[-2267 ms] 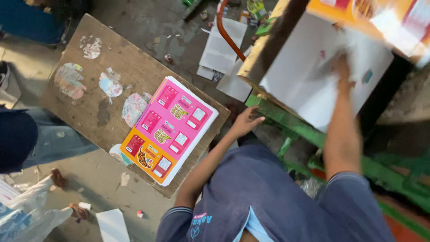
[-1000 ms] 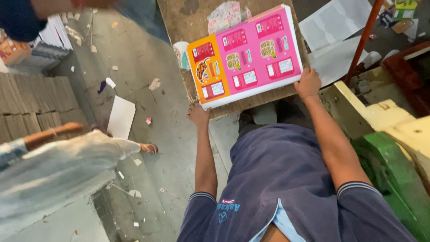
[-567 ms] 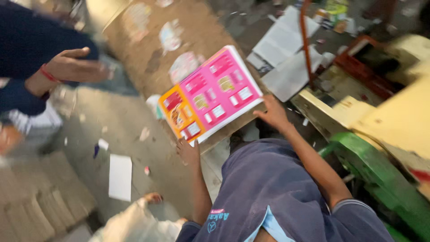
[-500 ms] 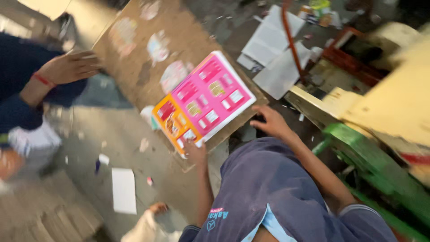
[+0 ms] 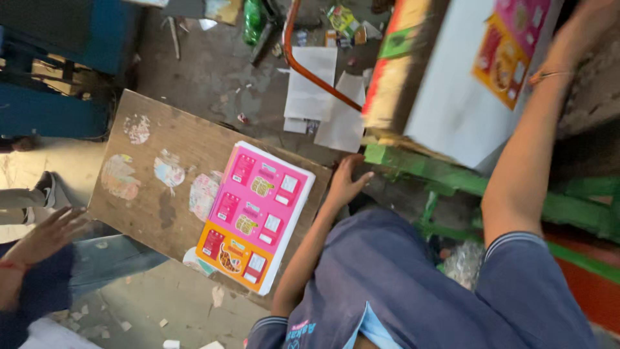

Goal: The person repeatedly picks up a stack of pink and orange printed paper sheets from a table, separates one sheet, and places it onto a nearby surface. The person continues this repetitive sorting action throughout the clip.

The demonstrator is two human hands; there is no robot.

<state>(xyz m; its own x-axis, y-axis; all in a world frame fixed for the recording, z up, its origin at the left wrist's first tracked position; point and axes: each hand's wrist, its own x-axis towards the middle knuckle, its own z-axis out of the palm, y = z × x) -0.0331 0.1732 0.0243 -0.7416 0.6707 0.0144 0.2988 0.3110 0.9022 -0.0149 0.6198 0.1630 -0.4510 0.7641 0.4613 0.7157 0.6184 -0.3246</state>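
Hands first: the right hand reaches up to the top right corner, blurred and partly cut off by the frame edge, so I cannot tell whether its fingers are apart or closed; it lies against the big stack of white sheets, whose top sheet shows a pink and orange printed patch near the upper edge. That stack is blurred, tilts across the upper right, and hides most of the green frame under it. The left hand rests open, fingers spread and loosely curled, at the near right corner of the wooden counter, just beside the printed stack and holding nothing. This smaller stack lies flat on the counter's right part, long axis running from upper right to lower left, pink end toward the upper right, orange end toward the lower left, with small white and yellow label panels in rows. Round faded paper scraps stick to the counter's bare wood. Another person's hand shows at the left edge, fingers spread, arm cut off.
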